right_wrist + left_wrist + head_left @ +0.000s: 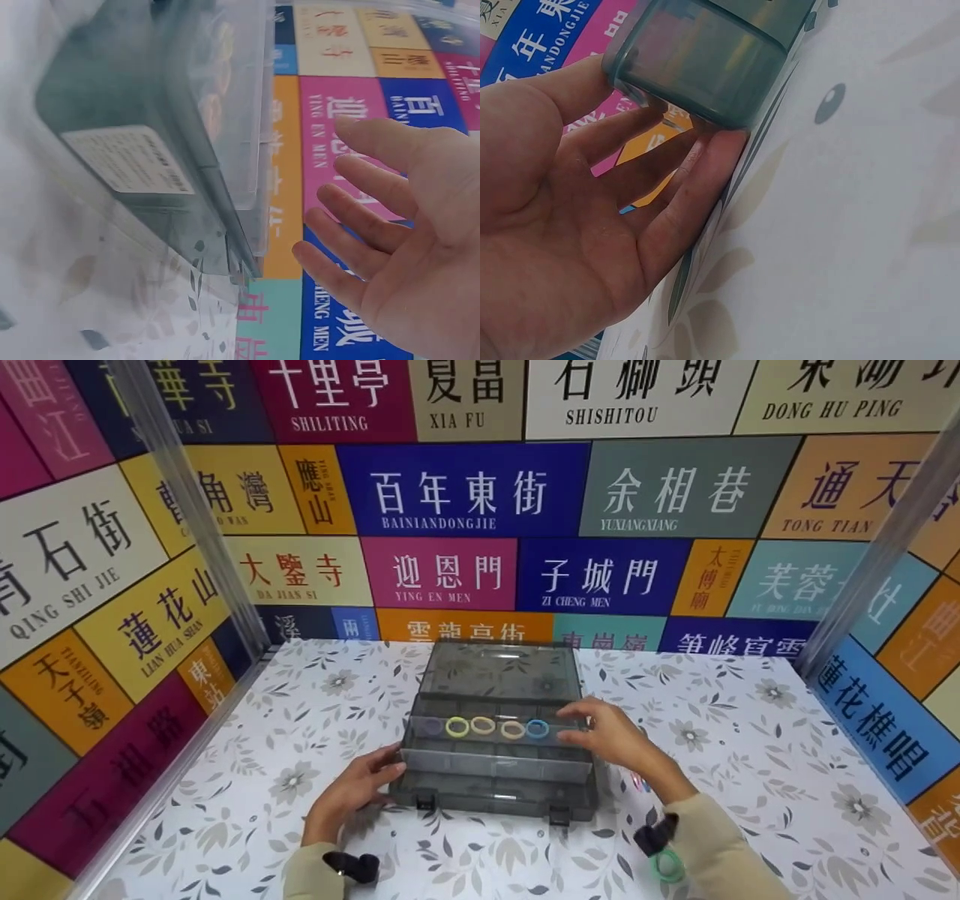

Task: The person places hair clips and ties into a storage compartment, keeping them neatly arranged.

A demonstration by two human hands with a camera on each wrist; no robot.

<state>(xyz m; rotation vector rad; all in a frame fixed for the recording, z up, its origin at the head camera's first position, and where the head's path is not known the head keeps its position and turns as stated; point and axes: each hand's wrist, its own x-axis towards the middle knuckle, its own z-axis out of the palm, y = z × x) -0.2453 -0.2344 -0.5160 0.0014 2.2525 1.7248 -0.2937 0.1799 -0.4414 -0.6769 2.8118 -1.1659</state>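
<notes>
Left grip (358, 786) low here, fingers (676, 217) extended nearly straight; right grip (609, 733) hanging higher, fingers (365, 218) loosely apart, forearm (724, 844) slanting inward!

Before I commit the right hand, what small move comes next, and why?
Probably move the right hand to pinch the green ring: the hand looks empty, the ring lies on the table, and the left hand touches the box.
</notes>
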